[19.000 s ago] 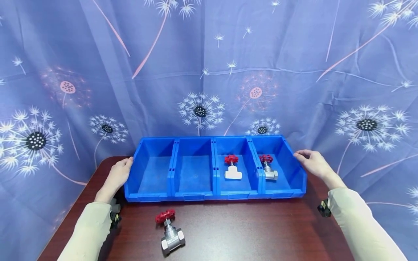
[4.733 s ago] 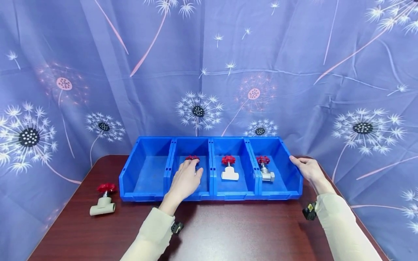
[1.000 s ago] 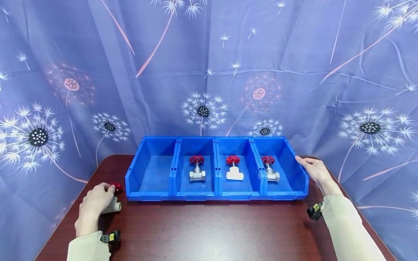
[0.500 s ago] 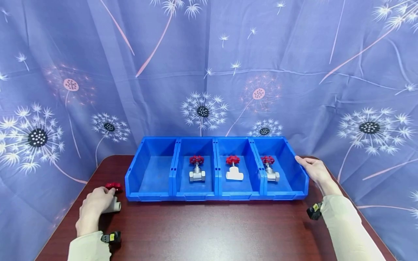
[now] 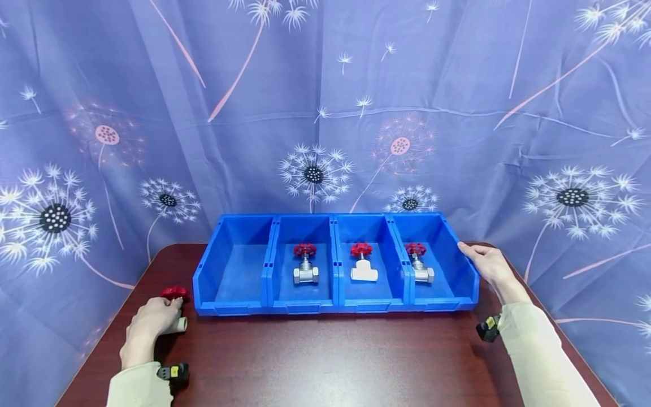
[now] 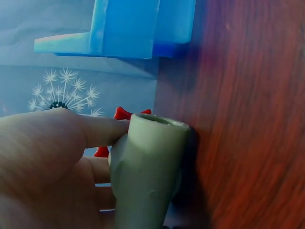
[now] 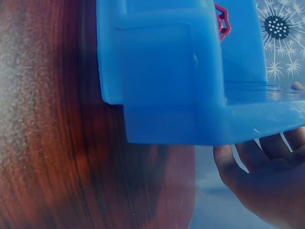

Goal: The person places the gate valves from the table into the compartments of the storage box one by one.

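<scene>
In the head view my left hand (image 5: 150,322) is at the table's left side, over a beige plastic tee valve (image 5: 179,325) with a red handwheel (image 5: 174,292). The left wrist view shows thumb and fingers around the neck between the tee body (image 6: 151,171) and the handwheel, which is mostly hidden. My right hand (image 5: 493,265) holds the right side wall of a blue four-part bin (image 5: 305,308). In the right wrist view most of its fingers (image 7: 252,155) lie outside that wall, with one fingertip showing beyond the rim.
In the bin, the second compartment from the left holds a metal valve (image 5: 306,275), the third a white plastic valve (image 5: 364,271), the rightmost another metal valve (image 5: 422,273). All have red handwheels. A patterned curtain (image 5: 254,141) hangs behind the brown table (image 5: 325,362).
The metal valve lying in front earlier is now in the second compartment. My left hand has let go of it, moved left to the beige valve and shifted slightly there. The right hand stays at the bin.
</scene>
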{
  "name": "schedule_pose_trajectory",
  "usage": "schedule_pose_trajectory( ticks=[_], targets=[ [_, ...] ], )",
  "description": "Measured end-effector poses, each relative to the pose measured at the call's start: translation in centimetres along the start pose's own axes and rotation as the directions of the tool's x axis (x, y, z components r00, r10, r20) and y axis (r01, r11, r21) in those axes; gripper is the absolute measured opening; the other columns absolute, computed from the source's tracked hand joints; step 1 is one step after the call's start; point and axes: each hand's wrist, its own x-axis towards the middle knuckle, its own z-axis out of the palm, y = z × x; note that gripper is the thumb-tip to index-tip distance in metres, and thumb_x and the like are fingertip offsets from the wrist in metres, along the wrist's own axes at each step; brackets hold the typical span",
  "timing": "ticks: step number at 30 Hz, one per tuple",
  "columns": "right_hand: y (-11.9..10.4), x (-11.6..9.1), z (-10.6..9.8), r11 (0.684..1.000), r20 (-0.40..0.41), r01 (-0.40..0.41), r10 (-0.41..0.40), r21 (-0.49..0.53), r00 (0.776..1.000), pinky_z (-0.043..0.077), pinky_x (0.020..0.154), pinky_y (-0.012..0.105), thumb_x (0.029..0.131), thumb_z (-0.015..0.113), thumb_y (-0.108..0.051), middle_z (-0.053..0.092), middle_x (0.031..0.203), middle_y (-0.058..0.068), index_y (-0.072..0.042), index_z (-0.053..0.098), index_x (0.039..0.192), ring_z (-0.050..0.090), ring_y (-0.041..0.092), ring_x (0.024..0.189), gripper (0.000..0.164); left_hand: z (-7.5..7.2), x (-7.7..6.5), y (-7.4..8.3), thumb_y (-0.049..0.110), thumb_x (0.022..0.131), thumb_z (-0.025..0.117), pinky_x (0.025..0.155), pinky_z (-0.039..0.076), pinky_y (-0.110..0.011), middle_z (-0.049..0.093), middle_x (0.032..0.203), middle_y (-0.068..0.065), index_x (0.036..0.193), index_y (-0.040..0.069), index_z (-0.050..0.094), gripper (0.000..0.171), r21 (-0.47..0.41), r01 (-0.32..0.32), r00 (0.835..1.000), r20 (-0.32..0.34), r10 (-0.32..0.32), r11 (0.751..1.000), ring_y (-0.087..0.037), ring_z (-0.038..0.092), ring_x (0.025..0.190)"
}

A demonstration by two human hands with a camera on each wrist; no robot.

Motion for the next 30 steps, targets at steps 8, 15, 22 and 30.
schedule_pose_trajectory(
  ticks=[8, 15, 22, 30],
  targets=[
    [0.0, -0.1, -0.1, 0.999, 0.03, -0.029, 0.029, -0.014, 0.999, 0.04, 0.098, 0.06, 0.091, 0.046, -0.069, 0.045, 0.137, 0.036, 0.009, 0.05, 0.135, 0.047, 0.051, 0.12, 0.09, 0.4, 0.5, -1.0, 0.041, 0.101, 0.038, 0.072, 0.039, -0.06, 0.057, 0.094, -0.024, 0.098, 0.002, 0.063, 0.046, -0.059, -0.012, 1.0, 0.001, 0.012, 0.998, -0.047, 0.052, 0.092],
    [-0.1, -0.1, 0.0, 1.0, 0.008, -0.027, 0.027, 0.003, 1.0, 0.042, 0.096, 0.058, 0.091, 0.048, -0.067, 0.048, 0.134, 0.035, 0.009, 0.052, 0.134, 0.05, 0.049, 0.117, 0.088, 0.3, 1.1, -1.9, 0.037, 0.102, 0.038, 0.071, 0.038, -0.039, 0.054, 0.084, -0.014, 0.094, -0.003, 0.064, 0.048, -0.191, -0.082, 0.996, 0.001, 0.084, 0.978, -0.033, 0.05, 0.086],
    [-0.1, 0.0, 0.0, 0.999, 0.018, -0.042, 0.042, 0.006, 0.999, 0.041, 0.098, 0.058, 0.091, 0.046, -0.068, 0.044, 0.138, 0.036, 0.008, 0.048, 0.137, 0.048, 0.05, 0.12, 0.089, -0.3, 1.0, -2.5, 0.042, 0.103, 0.036, 0.065, 0.037, -0.034, 0.046, 0.073, -0.005, 0.09, -0.001, 0.058, 0.05, -0.326, -0.048, 0.997, 0.044, 0.066, 0.944, -0.021, 0.047, 0.071],
    [-0.2, 0.0, 0.0, 1.0, 0.012, -0.015, 0.015, 0.012, 1.0, 0.045, 0.094, 0.056, 0.091, 0.048, -0.067, 0.05, 0.133, 0.035, 0.009, 0.053, 0.132, 0.053, 0.047, 0.114, 0.087, -1.4, 0.2, -2.5, 0.047, 0.102, 0.036, 0.065, 0.041, -0.034, 0.05, 0.082, -0.01, 0.11, -0.01, 0.057, 0.061, -0.355, -0.027, 0.998, 0.036, 0.043, 0.934, -0.024, 0.049, 0.078]
  ],
)
